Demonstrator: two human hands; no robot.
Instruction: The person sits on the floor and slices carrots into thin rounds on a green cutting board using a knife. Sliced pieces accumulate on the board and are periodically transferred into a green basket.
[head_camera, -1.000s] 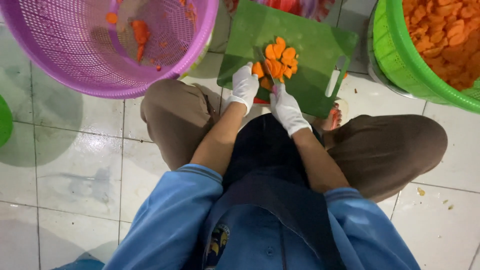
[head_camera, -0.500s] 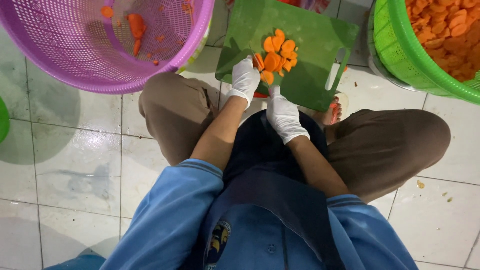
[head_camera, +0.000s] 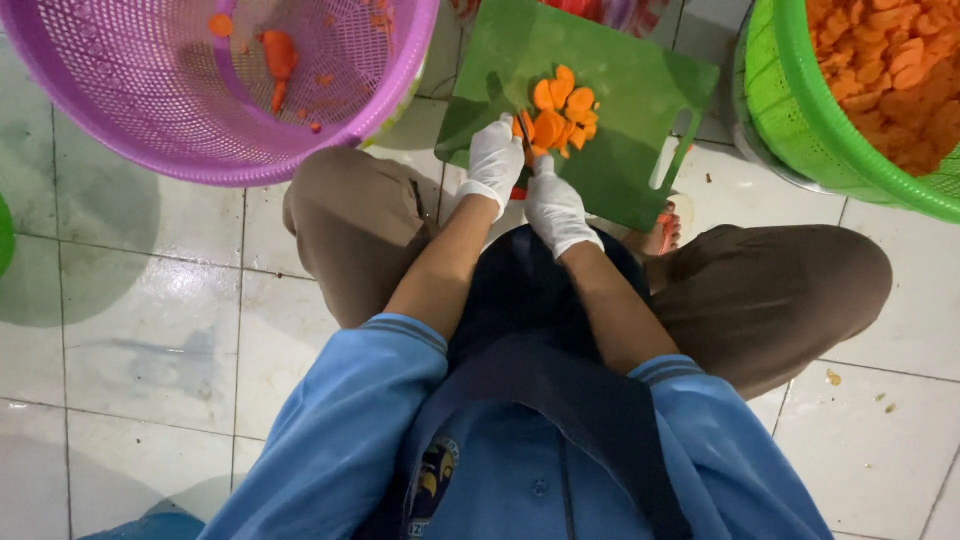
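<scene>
left hand (head_camera: 495, 160): white glove, curled and closed on the uncut carrot piece (head_camera: 522, 127), pinning it to the board at the near edge of the slice pile.
right hand (head_camera: 556, 208): white glove, closed in a fist, apparently around a knife handle; only a thin dark line shows between the two hands, so I can't confirm the blade.
cutting board (head_camera: 620, 110): green, on the tiled floor at 12 o'clock from the person, between the two baskets, with its handle slot toward 3 o'clock.
carrot slices (head_camera: 562, 115): small orange heap of rounds, just past the left fingertips at 12 o'clock, touching the piece being held.
purple basket (head_camera: 120, 110): at 10 o'clock, mostly bare mesh, a few carrot bits (head_camera: 278, 55) and scraps left inside.
green basket (head_camera: 800, 110): at 2 o'clock, heaped with cut carrot (head_camera: 880, 70).
done, my read: most of the stock looks already sliced, going by the full green basket against the near-bare purple one.
left, my read: finish the piece under the left hand, clear the heap off the board, then the few pieces left in the purple basket.
floor tiles (head_camera: 150, 320): wet sheen, small scraps at 4 o'clock.
</scene>
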